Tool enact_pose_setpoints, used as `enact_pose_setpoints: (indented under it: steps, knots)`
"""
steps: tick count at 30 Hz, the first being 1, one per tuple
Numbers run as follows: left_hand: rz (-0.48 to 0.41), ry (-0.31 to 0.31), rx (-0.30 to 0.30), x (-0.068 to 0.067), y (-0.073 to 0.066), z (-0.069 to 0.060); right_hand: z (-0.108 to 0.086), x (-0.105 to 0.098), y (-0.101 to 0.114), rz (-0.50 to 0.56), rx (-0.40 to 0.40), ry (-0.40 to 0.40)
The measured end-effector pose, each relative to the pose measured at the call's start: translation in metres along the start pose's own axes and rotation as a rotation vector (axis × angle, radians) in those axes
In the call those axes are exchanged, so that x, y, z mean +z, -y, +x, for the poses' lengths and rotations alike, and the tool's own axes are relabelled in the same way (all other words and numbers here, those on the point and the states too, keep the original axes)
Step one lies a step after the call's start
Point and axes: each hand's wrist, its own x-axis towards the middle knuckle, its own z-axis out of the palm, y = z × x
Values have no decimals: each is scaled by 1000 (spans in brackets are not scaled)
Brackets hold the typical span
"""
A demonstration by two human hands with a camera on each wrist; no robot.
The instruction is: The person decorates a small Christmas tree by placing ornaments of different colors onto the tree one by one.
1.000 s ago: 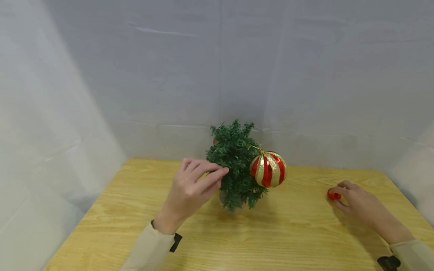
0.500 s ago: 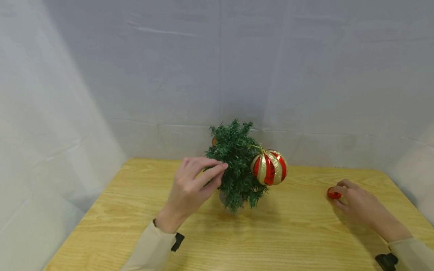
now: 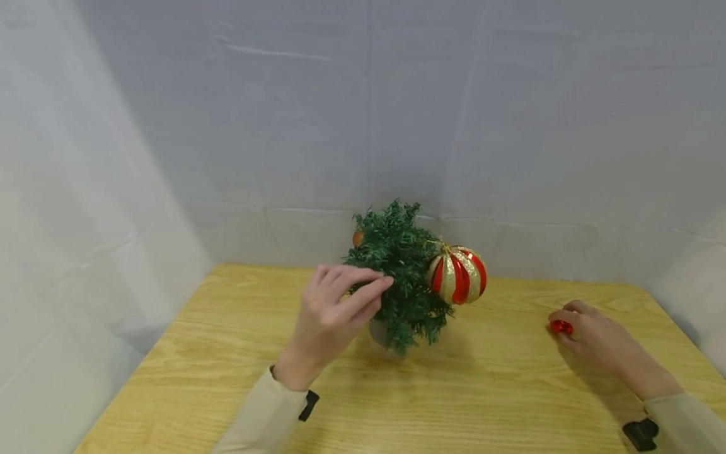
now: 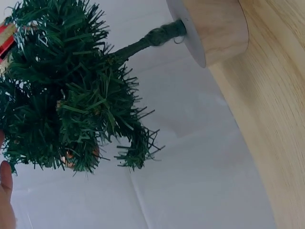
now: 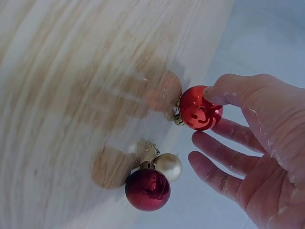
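My left hand [image 3: 337, 309] is at the near left of a small green Christmas tree [image 3: 404, 252], thumb and fingertips pinching its foliage near the top. Only a bit of that hand shows in the left wrist view, where the tree leans from its round wooden base [image 4: 221, 28]. A large red-and-gold striped bauble [image 3: 458, 275] hangs on the tree's right side; a small orange-brown bauble [image 3: 358, 238] shows at its left. Far right, my right hand [image 3: 601, 343] pinches a small shiny red bauble [image 5: 200, 108] between thumb and fingers, close to the tabletop.
In the right wrist view a dark red bauble [image 5: 147, 189] and a small gold bauble [image 5: 168, 167] lie on the table by the right hand; the head view hides them. The wooden table [image 3: 482, 391] ends before a pale cloth backdrop [image 3: 283, 126].
My left hand has shifted slightly right, and the tree has turned with it. The striped bauble has moved right and up. The red bauble has rolled a little within my right fingers.
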Motion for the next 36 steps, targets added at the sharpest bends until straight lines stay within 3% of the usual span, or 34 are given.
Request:
enact_pose_setpoints:
  steps: [16, 28, 36]
  knots:
    - [92, 10, 25, 17, -22, 8, 1, 5, -4, -4, -27, -12]
    - [144, 10, 18, 23, -31, 13, 1, 6, -5, -9, 0, 5]
    - [159, 0, 17, 26, -34, 15, -3, 4, -2, 2, -8, -85]
